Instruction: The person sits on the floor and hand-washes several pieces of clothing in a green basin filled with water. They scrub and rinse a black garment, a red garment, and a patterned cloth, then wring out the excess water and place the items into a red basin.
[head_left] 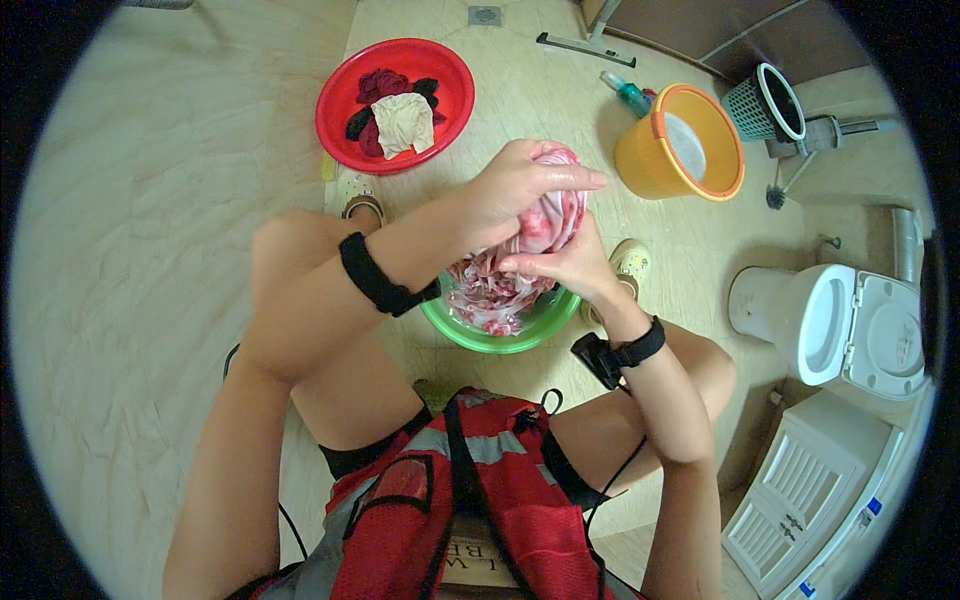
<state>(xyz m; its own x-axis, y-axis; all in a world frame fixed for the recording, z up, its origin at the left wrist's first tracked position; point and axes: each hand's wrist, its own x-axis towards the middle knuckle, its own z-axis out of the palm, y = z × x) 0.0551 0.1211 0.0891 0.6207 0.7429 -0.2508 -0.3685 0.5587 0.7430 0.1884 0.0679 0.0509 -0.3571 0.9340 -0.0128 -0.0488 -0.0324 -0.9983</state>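
Both my hands grip a wet pink-and-white patterned cloth (545, 222), bunched up above a green basin (505, 343). My left hand (515, 190) wraps over its upper part, thumb stretched across the front. Lower down, my right hand (575, 262) closes round the cloth from the right, its thumb pointing left. The cloth's loose folds hang into the basin between my feet. Whether more cloth lies under the folds I cannot tell. A black strap circles each wrist, and the right one carries a small black device.
Ahead on the left stands a red basin (455, 75) holding dark and cream cloths (403, 122). An orange bucket (640, 160), a green bottle (630, 95) and a green-white basket (745, 110) are at the far right. Farther right are a toilet (830, 320) and a white louvred cabinet (810, 490).
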